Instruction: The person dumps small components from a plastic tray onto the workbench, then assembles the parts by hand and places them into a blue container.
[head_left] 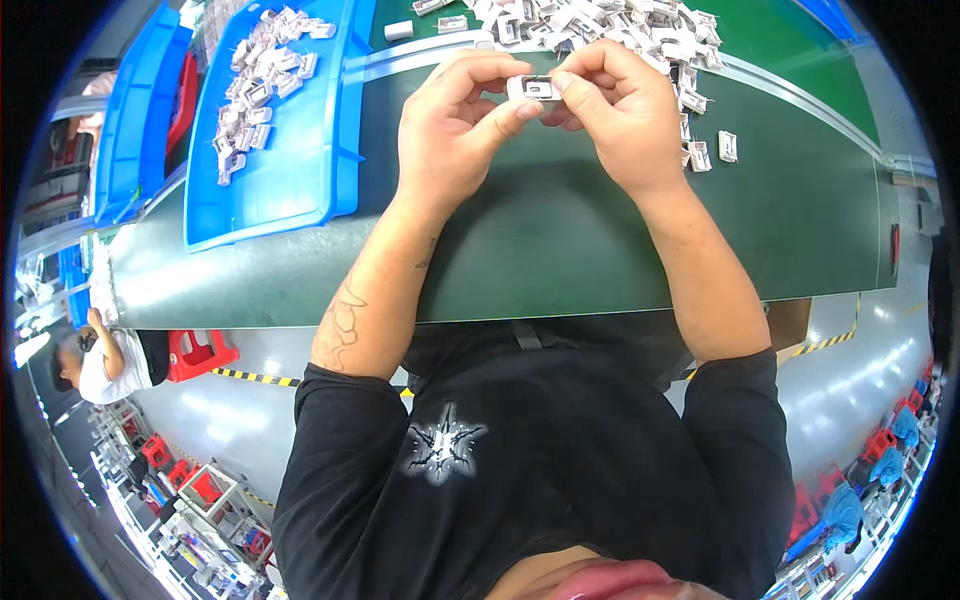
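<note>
Above the green work surface [560,250], both hands pinch one small white plastic housing [538,88] with a dark rectangular recess facing up. My left hand [455,125] grips its left end between thumb and fingers. At the right end, my right hand [622,115] has its thumb and fingertips closed on the same part. Just beyond the hands lies a heap of similar white housings [620,28]. A few loose housings [727,147] rest to the right of my right hand. Fingertips partly hide the held part.
A blue tray [335,180] holding several white housings stands on the left. A metal rail [800,105] crosses the surface beyond the hands. Further left are another blue bin [140,130] and a seated person [115,360] beside a red stool [195,355].
</note>
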